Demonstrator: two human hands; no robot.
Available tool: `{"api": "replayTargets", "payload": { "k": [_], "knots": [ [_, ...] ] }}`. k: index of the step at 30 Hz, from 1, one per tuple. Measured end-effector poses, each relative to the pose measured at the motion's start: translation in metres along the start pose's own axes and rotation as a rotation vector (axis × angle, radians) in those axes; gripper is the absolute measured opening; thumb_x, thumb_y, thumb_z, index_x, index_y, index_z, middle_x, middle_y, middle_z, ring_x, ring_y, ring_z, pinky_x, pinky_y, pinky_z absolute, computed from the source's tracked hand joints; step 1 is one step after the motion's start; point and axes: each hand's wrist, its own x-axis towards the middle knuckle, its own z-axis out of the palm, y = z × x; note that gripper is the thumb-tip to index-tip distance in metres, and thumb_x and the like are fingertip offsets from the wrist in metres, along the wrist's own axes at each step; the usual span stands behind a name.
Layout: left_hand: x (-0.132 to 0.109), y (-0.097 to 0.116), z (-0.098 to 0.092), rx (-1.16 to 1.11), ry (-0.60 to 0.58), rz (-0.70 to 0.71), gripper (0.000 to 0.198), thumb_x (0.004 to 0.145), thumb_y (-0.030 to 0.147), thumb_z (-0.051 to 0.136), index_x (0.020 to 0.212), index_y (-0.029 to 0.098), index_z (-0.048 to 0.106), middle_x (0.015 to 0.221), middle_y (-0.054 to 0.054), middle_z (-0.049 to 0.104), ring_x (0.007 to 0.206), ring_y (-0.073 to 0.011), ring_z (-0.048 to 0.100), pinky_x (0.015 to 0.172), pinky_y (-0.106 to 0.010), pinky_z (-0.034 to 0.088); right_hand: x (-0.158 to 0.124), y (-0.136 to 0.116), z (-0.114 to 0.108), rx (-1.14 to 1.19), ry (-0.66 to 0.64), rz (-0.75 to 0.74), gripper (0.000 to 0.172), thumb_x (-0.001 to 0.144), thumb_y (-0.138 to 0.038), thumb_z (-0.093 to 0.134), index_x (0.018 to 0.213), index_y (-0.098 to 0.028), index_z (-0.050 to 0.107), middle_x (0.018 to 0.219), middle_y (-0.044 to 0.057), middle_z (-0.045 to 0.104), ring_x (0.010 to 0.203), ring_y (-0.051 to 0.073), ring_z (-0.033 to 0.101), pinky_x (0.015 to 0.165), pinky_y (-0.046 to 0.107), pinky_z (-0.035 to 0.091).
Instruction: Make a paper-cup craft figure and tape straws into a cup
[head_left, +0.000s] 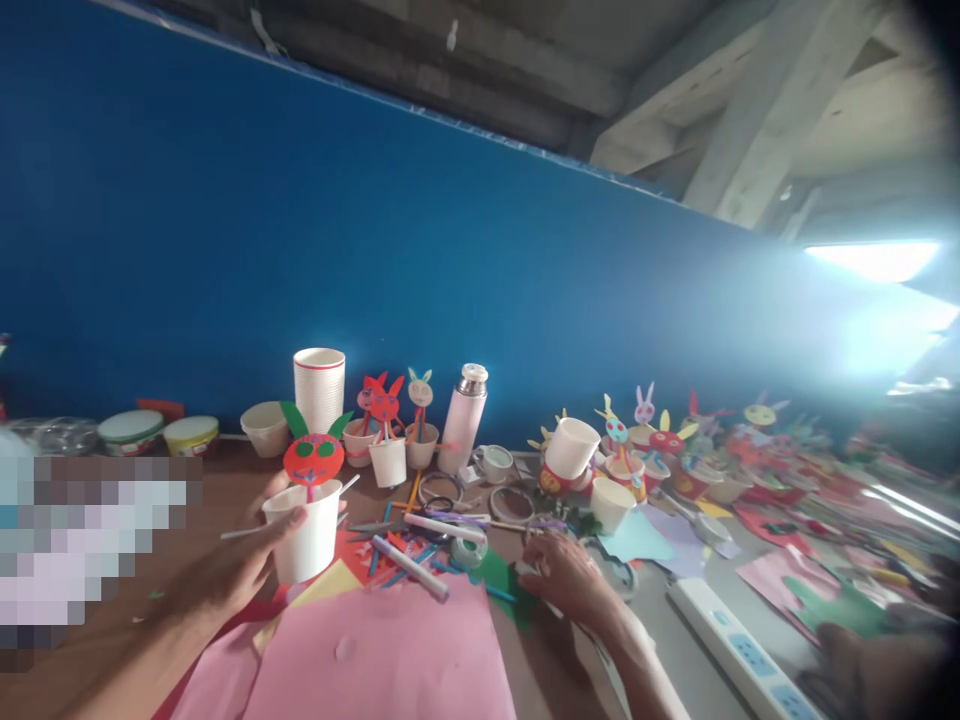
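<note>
My left hand [244, 560] is wrapped round a white paper cup [306, 535] that holds a red paper rabbit face with green ears [313, 455] on a stick. My right hand [566, 575] rests palm down on the table, fingers spread over green paper scraps [501, 578], close to several markers [411, 567] and a tape roll [469, 550]. A pink paper sheet [382, 655] lies in front of me between my arms.
A stack of white cups [319, 385], a pink flask [463, 418] and more cups with paper rabbits [386, 430] stand along the blue wall. Finished rabbit cups [652, 440] crowd the right side. A white power strip [735, 645] lies at the lower right. A blurred person is at the left.
</note>
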Motion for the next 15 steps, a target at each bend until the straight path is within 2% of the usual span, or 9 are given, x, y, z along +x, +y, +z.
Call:
{"api": "replayTargets", "payload": {
  "k": [4, 7, 11, 13, 15],
  "knots": [
    [0.002, 0.001, -0.007, -0.022, -0.041, -0.017, 0.060, 0.059, 0.039, 0.074, 0.114, 0.024, 0.056, 0.088, -0.010, 0.075, 0.094, -0.0333, 0.065, 0.065, -0.033, 0.056, -0.002, -0.002, 0.004, -0.028, -0.010, 0.008, 0.009, 0.067, -0.014, 0.055, 0.071, -0.019, 0.062, 0.076, 0.003, 0.065, 0.073, 0.018, 0.058, 0.061, 0.025, 0.033],
    [0.003, 0.007, -0.006, -0.012, -0.052, -0.011, 0.063, 0.057, 0.040, 0.075, 0.114, 0.024, 0.056, 0.087, -0.010, 0.075, 0.091, -0.0339, 0.066, 0.063, -0.034, 0.057, -0.001, -0.012, 0.002, -0.031, 0.001, -0.022, 0.011, 0.073, -0.017, 0.053, 0.079, -0.021, 0.062, 0.081, 0.003, 0.066, 0.080, 0.019, 0.059, 0.067, 0.025, 0.035],
    [-0.002, 0.025, -0.002, 0.041, -0.062, -0.008, 0.070, 0.050, 0.037, 0.080, 0.114, 0.023, 0.056, 0.087, -0.011, 0.075, 0.084, -0.0342, 0.068, 0.058, -0.033, 0.056, 0.002, -0.027, -0.013, -0.061, 0.082, -0.098, 0.020, 0.081, -0.017, 0.047, 0.095, -0.022, 0.059, 0.085, 0.003, 0.065, 0.081, 0.019, 0.060, 0.071, 0.027, 0.037],
    [-0.007, 0.033, 0.000, 0.062, -0.030, -0.011, 0.070, 0.050, 0.037, 0.080, 0.114, 0.022, 0.057, 0.088, -0.010, 0.075, 0.084, -0.0336, 0.068, 0.052, -0.029, 0.056, 0.003, -0.038, -0.023, -0.050, 0.162, -0.157, 0.025, 0.085, -0.019, 0.043, 0.107, -0.023, 0.055, 0.095, 0.005, 0.063, 0.084, 0.019, 0.060, 0.072, 0.027, 0.039],
    [-0.013, 0.035, 0.003, 0.055, 0.020, -0.001, 0.071, 0.049, 0.041, 0.079, 0.114, 0.021, 0.057, 0.093, -0.010, 0.074, 0.086, -0.0332, 0.067, 0.049, -0.028, 0.055, 0.005, -0.054, -0.031, 0.029, 0.189, -0.222, 0.026, 0.089, -0.022, 0.039, 0.112, -0.024, 0.052, 0.102, 0.005, 0.060, 0.086, 0.019, 0.060, 0.072, 0.027, 0.041]
  ]
}}
